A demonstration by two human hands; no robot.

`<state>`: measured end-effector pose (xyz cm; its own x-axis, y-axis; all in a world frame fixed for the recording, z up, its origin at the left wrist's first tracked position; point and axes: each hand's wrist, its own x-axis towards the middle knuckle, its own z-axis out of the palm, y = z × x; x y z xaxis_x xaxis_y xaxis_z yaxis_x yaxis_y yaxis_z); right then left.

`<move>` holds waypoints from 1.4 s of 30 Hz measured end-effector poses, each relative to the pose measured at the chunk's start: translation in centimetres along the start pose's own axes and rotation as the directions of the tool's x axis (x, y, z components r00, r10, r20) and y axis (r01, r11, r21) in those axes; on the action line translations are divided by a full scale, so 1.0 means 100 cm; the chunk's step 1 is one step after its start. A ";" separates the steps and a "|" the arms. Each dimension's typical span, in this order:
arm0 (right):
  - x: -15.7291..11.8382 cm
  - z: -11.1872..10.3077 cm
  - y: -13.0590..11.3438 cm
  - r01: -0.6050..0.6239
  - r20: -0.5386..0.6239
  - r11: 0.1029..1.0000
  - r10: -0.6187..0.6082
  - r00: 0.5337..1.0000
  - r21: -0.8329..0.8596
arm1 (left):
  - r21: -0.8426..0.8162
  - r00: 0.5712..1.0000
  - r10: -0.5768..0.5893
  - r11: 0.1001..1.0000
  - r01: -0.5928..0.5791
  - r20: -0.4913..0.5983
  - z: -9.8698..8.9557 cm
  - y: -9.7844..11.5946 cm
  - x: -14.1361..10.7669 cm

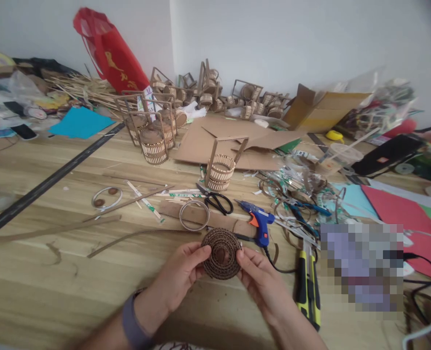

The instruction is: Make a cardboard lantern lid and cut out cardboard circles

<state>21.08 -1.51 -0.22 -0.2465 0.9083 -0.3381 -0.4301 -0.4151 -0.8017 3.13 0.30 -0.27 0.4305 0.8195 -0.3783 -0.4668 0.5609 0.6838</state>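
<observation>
A round coil of rolled brown corrugated cardboard [215, 270] is held up between both my hands, its spiral face toward me. My left hand [182, 270] grips the coil's left edge, thumb on the face. On the opposite edge my right hand [261, 277] pinches it the same way. Just beyond lie a pale ring [194, 215] and a flat cardboard strip [175, 212]. A blue hot glue gun [261, 223] rests to the right, and black-handled scissors [221, 201] lie behind the ring. Further back stands a small handled basket [220, 172] of cardboard and pale sticks.
A yellow-black utility knife [308, 287] lies near my right forearm. Several finished small baskets [154, 146] stand at back left. Cardboard sheets [208, 141], a red bag [113, 53] and a tangle of scraps [292, 184] fill the back and right. A long black strip [55, 180] crosses the left.
</observation>
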 end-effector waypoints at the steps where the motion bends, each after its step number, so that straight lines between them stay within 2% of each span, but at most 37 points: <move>1: 0.000 0.000 0.000 0.001 0.000 1.000 -0.001 1.000 -0.023 | 0.008 1.000 0.007 1.000 -0.007 -0.006 0.000 0.001 0.000; 5: 0.000 0.000 0.002 0.035 -0.041 0.996 -0.039 0.998 -0.083 | 0.044 0.999 0.027 0.999 -0.026 -0.035 0.001 0.003 -0.002; 14: -0.001 0.003 0.000 0.000 -0.061 0.998 0.003 0.998 0.056 | 0.045 0.999 0.007 0.999 -0.006 -0.032 0.002 0.000 -0.002; 18: 0.000 0.003 0.001 0.029 -0.081 0.999 -0.030 0.996 -0.014 | 0.067 1.000 0.016 0.998 -0.016 -0.005 0.003 0.001 -0.002; 25: -0.003 0.005 0.001 0.016 -0.001 0.992 -0.016 1.000 -0.122 | 0.080 1.000 -0.016 0.997 0.015 0.009 0.001 -0.003 -0.003; 32: -0.002 0.005 -0.001 -0.005 0.019 1.000 0.005 1.000 -0.009 | 0.122 0.996 -0.031 0.992 0.021 0.079 -0.001 -0.005 -0.002; 42: -0.001 0.007 0.003 -0.022 -0.002 0.997 0.022 1.000 0.072 | 0.088 0.998 -0.022 0.996 0.016 0.066 -0.003 -0.006 0.000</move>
<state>20.38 -1.75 -0.13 -0.2541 0.8989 -0.3568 -0.4856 -0.4377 -0.7567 3.15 -0.02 -0.83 0.4906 0.7974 -0.3514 -0.3902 0.5616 0.7297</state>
